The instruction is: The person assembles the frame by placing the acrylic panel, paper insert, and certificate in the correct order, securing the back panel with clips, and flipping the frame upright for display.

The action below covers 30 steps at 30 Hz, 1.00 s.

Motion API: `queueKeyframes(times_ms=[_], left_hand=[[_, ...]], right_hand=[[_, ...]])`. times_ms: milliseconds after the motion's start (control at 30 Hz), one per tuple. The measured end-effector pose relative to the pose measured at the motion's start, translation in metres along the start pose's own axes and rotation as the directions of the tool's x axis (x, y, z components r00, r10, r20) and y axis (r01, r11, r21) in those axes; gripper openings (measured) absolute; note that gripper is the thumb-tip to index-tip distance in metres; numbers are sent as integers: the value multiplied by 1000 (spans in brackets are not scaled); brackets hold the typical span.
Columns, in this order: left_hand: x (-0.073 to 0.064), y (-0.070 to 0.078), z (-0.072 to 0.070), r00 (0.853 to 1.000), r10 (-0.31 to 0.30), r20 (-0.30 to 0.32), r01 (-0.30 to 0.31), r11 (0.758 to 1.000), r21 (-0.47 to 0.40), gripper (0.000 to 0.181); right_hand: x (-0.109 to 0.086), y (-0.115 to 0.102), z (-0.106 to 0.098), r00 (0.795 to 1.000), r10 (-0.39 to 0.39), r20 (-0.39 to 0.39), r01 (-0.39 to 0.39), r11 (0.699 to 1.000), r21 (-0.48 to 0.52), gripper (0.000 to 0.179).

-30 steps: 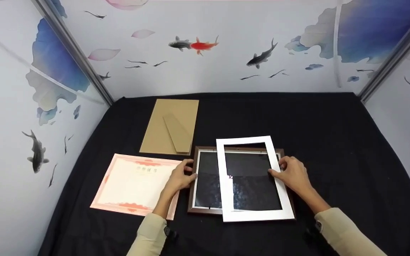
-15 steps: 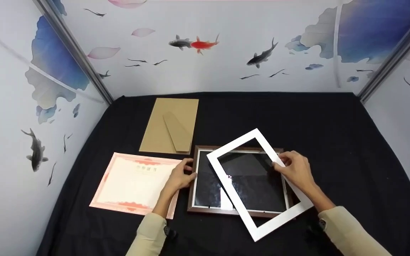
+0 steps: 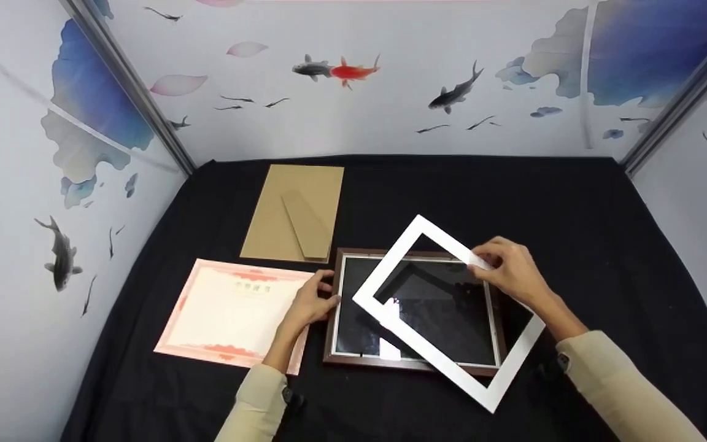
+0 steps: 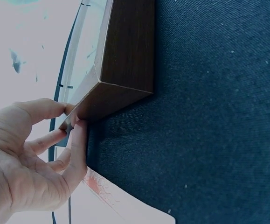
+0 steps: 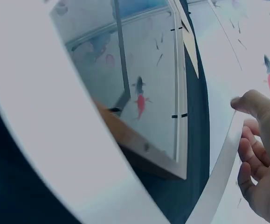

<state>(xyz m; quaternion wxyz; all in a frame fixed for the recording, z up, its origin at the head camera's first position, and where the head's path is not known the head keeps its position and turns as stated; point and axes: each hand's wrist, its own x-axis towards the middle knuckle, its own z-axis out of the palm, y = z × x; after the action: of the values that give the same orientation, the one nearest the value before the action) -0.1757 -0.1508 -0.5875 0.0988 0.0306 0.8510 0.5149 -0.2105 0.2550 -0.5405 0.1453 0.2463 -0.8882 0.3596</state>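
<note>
A brown wooden picture frame (image 3: 388, 363) lies face down on the black cloth, its glass (image 3: 433, 319) reflecting light. My left hand (image 3: 309, 305) holds the frame's left side, thumb on the top edge and fingers against the outer wall (image 4: 118, 100). Between thumb and fingers, my right hand (image 3: 513, 270) pinches one long side of a white picture mat (image 3: 430, 355). The mat is turned diagonally, overlapping the frame and reaching past its lower right corner. In the right wrist view the mat (image 5: 60, 121) passes close to the camera, above the frame.
A certificate sheet with a pink border (image 3: 218, 313) lies left of the frame, partly under my left forearm. Behind it is a tan backing board (image 3: 267, 227) with its easel leg (image 3: 305, 227). White printed panels (image 3: 390, 123) enclose the black-covered table.
My right hand has turned the white mat from nearly upright to diagonal and moved up and right with it. The left hand stays on the picture frame.
</note>
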Motion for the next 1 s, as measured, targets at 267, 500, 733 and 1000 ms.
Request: queueKeyframes(times_ms=[267, 500, 733, 1000], left_hand=[[0, -2, -1, 999, -35, 9, 35, 998, -48, 52], [1, -2, 1, 999, -41, 10, 41, 997, -59, 53], [1, -1, -1, 999, -43, 18, 44, 996, -78, 53], [0, -2, -1, 998, -48, 26, 50, 995, -82, 52]], right_hand=[[38, -8, 20, 964, -189, 189, 177, 981, 80, 21], [61, -15, 41, 943, -204, 264, 210, 978, 7, 20], [72, -12, 59, 926, -152, 346, 172, 985, -27, 21], [80, -9, 70, 907, -211, 364, 227, 974, -1, 22]])
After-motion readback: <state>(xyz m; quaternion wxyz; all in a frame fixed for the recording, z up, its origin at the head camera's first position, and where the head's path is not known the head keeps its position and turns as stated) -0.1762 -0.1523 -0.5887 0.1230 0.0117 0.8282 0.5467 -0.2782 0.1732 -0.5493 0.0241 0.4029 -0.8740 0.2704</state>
